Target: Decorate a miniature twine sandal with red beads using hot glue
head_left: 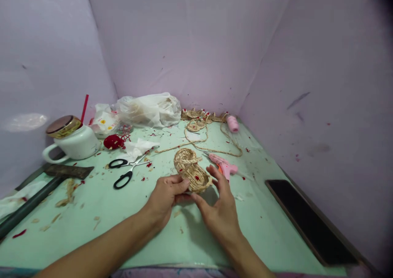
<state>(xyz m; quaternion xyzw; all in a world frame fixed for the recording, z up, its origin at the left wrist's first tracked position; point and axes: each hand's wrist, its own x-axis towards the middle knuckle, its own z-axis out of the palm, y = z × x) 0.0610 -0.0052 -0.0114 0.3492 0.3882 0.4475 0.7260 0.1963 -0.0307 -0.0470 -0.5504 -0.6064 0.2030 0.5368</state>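
A small slipper-shaped piece of coiled, braided straw (196,177) is held tilted above the table, with small red bits on it. My left hand (167,196) pinches its lower left edge, thumb on top and fingers beneath. At its right, my right hand (222,208) curves with thumb and fingers apart. The right thumb tip is at the piece's lower edge, and the fingertips are beside its right rim; whether they press on it is hard to see. Just behind the right hand lies a pink glue gun (222,165).
Black-handled scissors (127,173) lie open at left, near red yarn (113,141) and tissue (139,148). Farther left are a white mug (76,143) and a hammer (46,190). Straw cord (230,151), a pink spool (232,123) and a plastic bag (150,110) sit behind; a dark slab (307,220) lies right.
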